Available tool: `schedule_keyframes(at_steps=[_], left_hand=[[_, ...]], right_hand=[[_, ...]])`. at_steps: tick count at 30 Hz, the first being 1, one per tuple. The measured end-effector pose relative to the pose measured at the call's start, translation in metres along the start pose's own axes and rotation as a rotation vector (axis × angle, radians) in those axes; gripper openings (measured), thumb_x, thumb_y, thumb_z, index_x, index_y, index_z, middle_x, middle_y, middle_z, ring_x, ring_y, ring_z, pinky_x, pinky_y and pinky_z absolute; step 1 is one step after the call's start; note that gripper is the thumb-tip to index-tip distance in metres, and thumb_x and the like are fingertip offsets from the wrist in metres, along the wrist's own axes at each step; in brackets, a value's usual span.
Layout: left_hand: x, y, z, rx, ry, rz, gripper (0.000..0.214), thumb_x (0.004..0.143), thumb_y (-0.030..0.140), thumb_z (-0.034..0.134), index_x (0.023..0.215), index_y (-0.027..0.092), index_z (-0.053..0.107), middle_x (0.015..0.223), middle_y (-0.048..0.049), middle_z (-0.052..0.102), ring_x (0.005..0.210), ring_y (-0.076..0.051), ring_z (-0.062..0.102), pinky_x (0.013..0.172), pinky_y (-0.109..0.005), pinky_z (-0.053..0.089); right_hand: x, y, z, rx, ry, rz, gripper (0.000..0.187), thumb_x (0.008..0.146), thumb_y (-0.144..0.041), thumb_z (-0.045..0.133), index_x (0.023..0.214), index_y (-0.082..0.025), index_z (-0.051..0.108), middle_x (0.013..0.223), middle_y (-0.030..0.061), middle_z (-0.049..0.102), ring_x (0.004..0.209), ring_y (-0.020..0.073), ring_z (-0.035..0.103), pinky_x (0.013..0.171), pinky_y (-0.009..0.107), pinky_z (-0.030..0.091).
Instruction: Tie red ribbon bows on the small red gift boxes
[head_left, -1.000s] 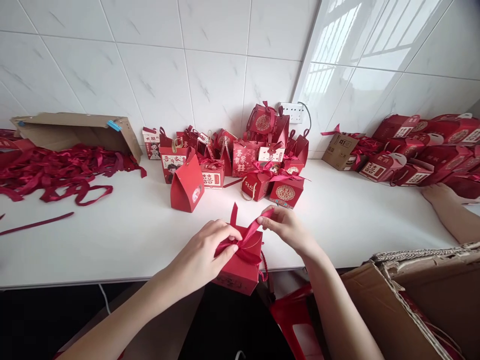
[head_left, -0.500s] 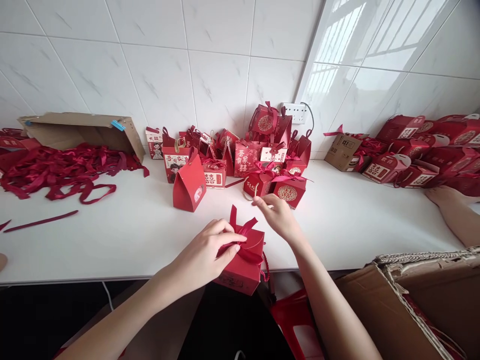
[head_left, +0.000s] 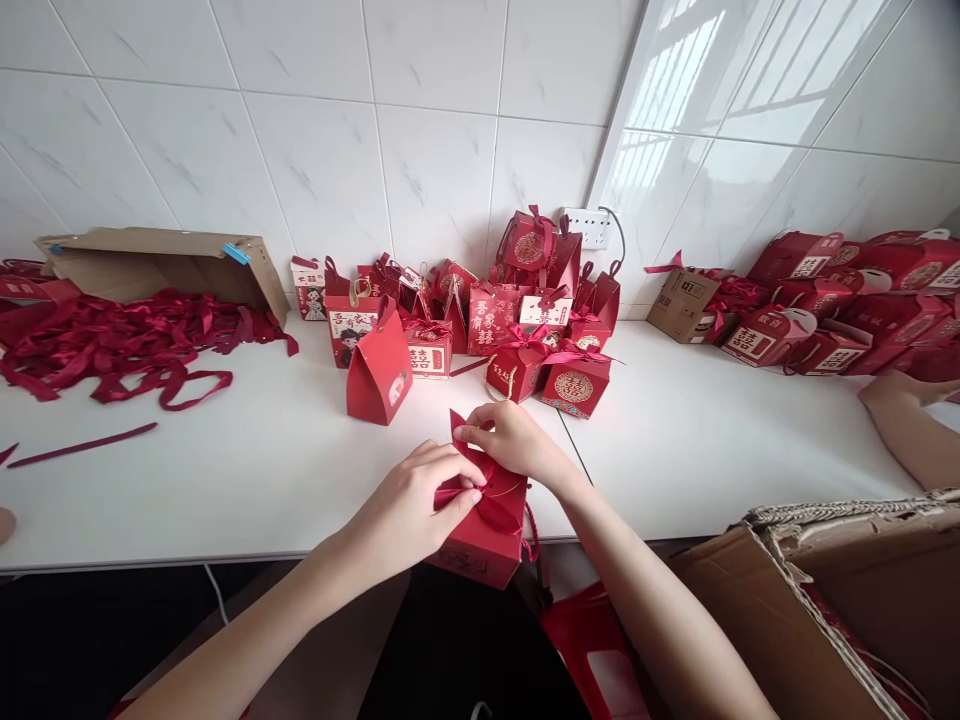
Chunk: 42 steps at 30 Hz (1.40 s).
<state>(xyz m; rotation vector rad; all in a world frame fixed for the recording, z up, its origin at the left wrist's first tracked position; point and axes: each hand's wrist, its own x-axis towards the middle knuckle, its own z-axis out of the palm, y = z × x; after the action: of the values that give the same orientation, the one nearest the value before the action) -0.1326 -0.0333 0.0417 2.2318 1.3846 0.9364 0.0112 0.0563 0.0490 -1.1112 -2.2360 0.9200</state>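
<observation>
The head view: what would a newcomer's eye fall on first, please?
Probably the bare left hand and right hand, front centre, on the glossy red ribbon of a red cardboard box. A tangled dark red ribbon heap lies left; patterned red cardboard gift boxes cluster behind the hands.

- Beneath the grip, the held box (head_left: 480,550) carried dark lettering on its front, too dim to read.
- Just beyond the grip, slightly right, the gold-corded box (head_left: 528,378) bore gold characters; only "百年" was legible.
- Behind that one, the square red box (head_left: 492,320) read "吾有家囍".
- Beyond the grip and to the left, the white-labelled box (head_left: 429,362) showed "囍"; the illustrated box (head_left: 347,330) further left read "吾有家", the rest covered.
- Well right of the grip, two handled boxes, one nearer (head_left: 766,336) and one further (head_left: 830,348), had "囍" on white labels.
- Short of those, the cardboard box (head_left: 681,303) bore print too small to read.
</observation>
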Motion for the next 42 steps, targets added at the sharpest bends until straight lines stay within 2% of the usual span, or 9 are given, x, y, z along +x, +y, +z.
schedule_keyframes(at_steps=[8, 11, 13, 17, 20, 23, 27, 31, 42], left_hand=[[0.002, 0.002, 0.0, -0.025, -0.018, -0.038, 0.012, 0.083, 0.017, 0.051, 0.081, 0.021, 0.062, 0.08, -0.0007, 0.063, 0.083, -0.016, 0.058, 0.075, -0.027, 0.049], [0.0, 0.001, 0.0, -0.065, -0.015, -0.075, 0.011, 0.083, 0.021, 0.051, 0.089, 0.022, 0.061, 0.081, -0.0006, 0.062, 0.08, -0.016, 0.058, 0.075, -0.028, 0.049], [-0.003, -0.001, -0.002, -0.095, 0.017, -0.11, 0.017, 0.083, 0.024, 0.052, 0.099, 0.022, 0.058, 0.086, -0.0005, 0.061, 0.079, -0.015, 0.057, 0.076, -0.027, 0.049], [-0.013, -0.006, -0.009, -0.103, 0.156, -0.218, 0.018, 0.083, 0.033, 0.053, 0.097, 0.022, 0.053, 0.087, 0.0, 0.056, 0.079, -0.014, 0.055, 0.073, -0.025, 0.046], [-0.019, -0.008, -0.014, -0.102, 0.071, -0.328, 0.022, 0.084, 0.042, 0.05, 0.08, 0.021, 0.049, 0.072, 0.0028, 0.049, 0.069, -0.013, 0.051, 0.064, -0.024, 0.042], [-0.022, -0.007, -0.014, -0.168, -0.042, -0.395, 0.031, 0.085, 0.047, 0.047, 0.07, 0.02, 0.043, 0.063, 0.0053, 0.04, 0.058, -0.011, 0.042, 0.055, -0.022, 0.036], [-0.02, -0.008, -0.012, -0.326, -0.061, -0.426, 0.036, 0.085, 0.048, 0.046, 0.065, 0.019, 0.038, 0.059, 0.0062, 0.03, 0.051, -0.008, 0.029, 0.048, -0.022, 0.026], [-0.017, -0.014, -0.009, -0.508, -0.11, -0.438, 0.038, 0.084, 0.047, 0.047, 0.062, 0.019, 0.036, 0.058, 0.006, 0.026, 0.052, -0.008, 0.025, 0.048, -0.022, 0.023], [-0.018, -0.028, 0.0, -0.776, -0.163, -0.447, 0.037, 0.083, 0.045, 0.05, 0.063, 0.019, 0.032, 0.061, 0.0054, 0.029, 0.053, -0.008, 0.028, 0.05, -0.022, 0.027]], right_hand=[[0.003, 0.005, 0.003, -0.071, 0.165, 0.057, 0.018, 0.084, -0.028, 0.056, 0.071, -0.017, 0.063, 0.074, 0.0043, 0.066, 0.066, 0.0151, 0.056, 0.064, 0.027, 0.039], [-0.021, 0.007, -0.001, 0.018, 0.371, 0.032, 0.02, 0.086, -0.037, 0.055, 0.089, -0.018, 0.058, 0.09, 0.0067, 0.064, 0.077, 0.0173, 0.058, 0.069, 0.028, 0.043], [-0.047, 0.005, -0.003, 0.025, 0.413, -0.01, 0.029, 0.085, -0.048, 0.054, 0.09, -0.019, 0.055, 0.089, 0.0062, 0.061, 0.076, 0.0176, 0.057, 0.069, 0.029, 0.043], [-0.095, -0.005, 0.001, -0.092, 0.283, 0.003, 0.041, 0.079, -0.06, 0.056, 0.072, -0.021, 0.048, 0.075, 0.003, 0.055, 0.065, 0.0171, 0.05, 0.064, 0.03, 0.04], [-0.107, -0.013, 0.009, -0.16, 0.236, 0.057, 0.043, 0.075, -0.062, 0.059, 0.068, -0.022, 0.044, 0.071, 0.003, 0.055, 0.065, 0.0187, 0.049, 0.065, 0.032, 0.04], [-0.104, -0.016, 0.014, -0.137, 0.196, 0.057, 0.036, 0.082, -0.05, 0.056, 0.066, -0.022, 0.042, 0.07, 0.0018, 0.055, 0.064, 0.0172, 0.048, 0.065, 0.031, 0.039], [-0.098, -0.011, 0.011, 0.034, 0.144, 0.07, 0.026, 0.085, -0.036, 0.053, 0.066, -0.021, 0.044, 0.067, -0.0008, 0.053, 0.059, 0.0128, 0.045, 0.058, 0.026, 0.037], [-0.093, 0.003, 0.004, 0.209, 0.085, 0.179, 0.03, 0.084, -0.042, 0.052, 0.064, -0.02, 0.045, 0.058, -0.003, 0.046, 0.054, 0.0111, 0.039, 0.052, 0.024, 0.032], [-0.085, 0.027, 0.0, 0.685, -0.055, 0.142, 0.043, 0.077, -0.058, 0.059, 0.066, -0.018, 0.048, 0.062, -0.0011, 0.051, 0.058, 0.0109, 0.043, 0.055, 0.024, 0.035]])
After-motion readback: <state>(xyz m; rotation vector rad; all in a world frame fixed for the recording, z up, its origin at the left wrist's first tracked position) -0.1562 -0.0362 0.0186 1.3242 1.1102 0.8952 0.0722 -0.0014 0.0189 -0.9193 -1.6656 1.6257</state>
